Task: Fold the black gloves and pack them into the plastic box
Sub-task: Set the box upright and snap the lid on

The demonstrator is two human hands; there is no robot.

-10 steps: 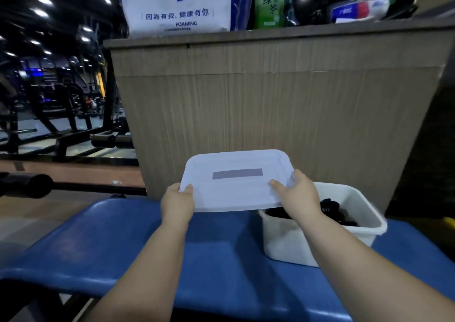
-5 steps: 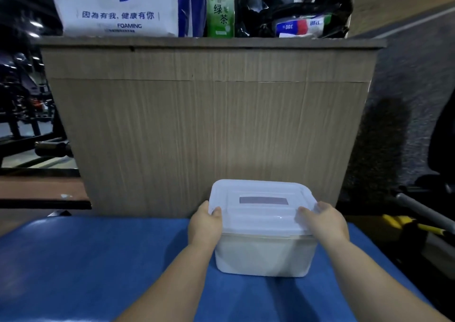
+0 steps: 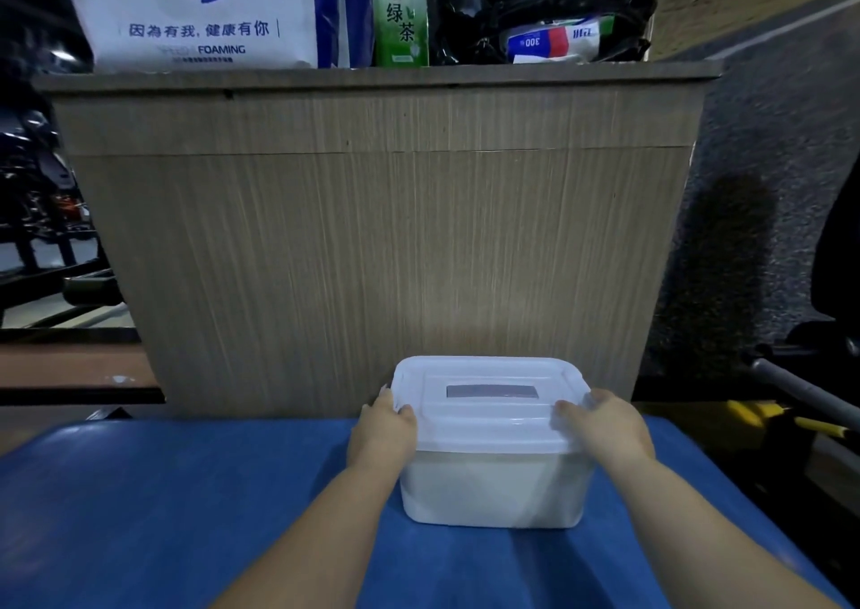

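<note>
White bag (image 3: 200, 12), at your 11 o'clock: you can read "因為有我, 健康有你" and below it "FOAMING"; the word in the round logo is too blurred.
Green bottle (image 3: 401, 17), at your 12 o'clock: "绿茶" down its label.
Packet (image 3: 554, 40), at your 1 o'clock: "300" on its blue end.

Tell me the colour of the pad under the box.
The pad is blue; the head view, the only one, shows it.

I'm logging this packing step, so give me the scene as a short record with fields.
box: white plastic, stands on the blue bench
lid: sits on the box
left hand: grips the lid's left edge
right hand: grips the lid's right edge
gloves: not visible
behind: wooden counter with a green bottle on top
</note>
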